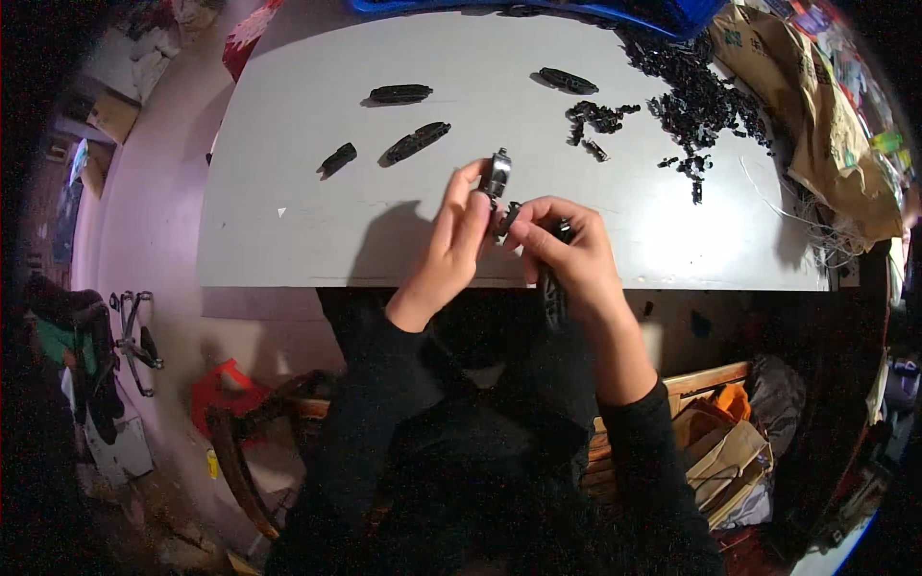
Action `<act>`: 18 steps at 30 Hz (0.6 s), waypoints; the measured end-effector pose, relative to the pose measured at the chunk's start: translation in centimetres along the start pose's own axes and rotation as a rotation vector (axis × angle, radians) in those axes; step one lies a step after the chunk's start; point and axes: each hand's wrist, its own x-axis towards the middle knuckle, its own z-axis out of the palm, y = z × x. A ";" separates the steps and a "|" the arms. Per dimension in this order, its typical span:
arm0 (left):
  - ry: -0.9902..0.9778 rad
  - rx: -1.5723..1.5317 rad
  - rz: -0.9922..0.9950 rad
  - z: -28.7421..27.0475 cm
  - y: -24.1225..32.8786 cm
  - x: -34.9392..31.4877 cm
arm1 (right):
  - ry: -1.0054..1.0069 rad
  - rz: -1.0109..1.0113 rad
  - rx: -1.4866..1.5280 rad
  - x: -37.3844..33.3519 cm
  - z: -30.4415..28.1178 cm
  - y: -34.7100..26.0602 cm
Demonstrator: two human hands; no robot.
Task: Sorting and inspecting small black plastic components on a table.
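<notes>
Over the front edge of the white table, my left hand (449, 240) pinches a glossy black curved plastic part (500, 176) upright between thumb and fingers. Close beside it, my right hand (574, 248) grips a small black plastic piece (509, 221) at its fingertips. The two parts are very near each other; I cannot tell whether they touch. A longer black plastic part (552, 293) hangs below my right hand, tucked under the curled fingers. Farther back lie similar long black parts (401, 93) (417, 142) (568, 81) and a shorter black piece (338, 159).
Small black pieces (701, 96) form a big heap at the back right of the white table (288, 221), with a smaller cluster (600, 117) beside it. A blue bin (423, 5) stands at the far edge. Brown paper sacking (816, 106) and loose pale strings (826, 235) border the right side.
</notes>
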 end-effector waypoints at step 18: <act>-0.378 0.307 0.115 -0.6 0.6 -5.3 | -0.053 0.133 0.070 -4.9 1.0 2.7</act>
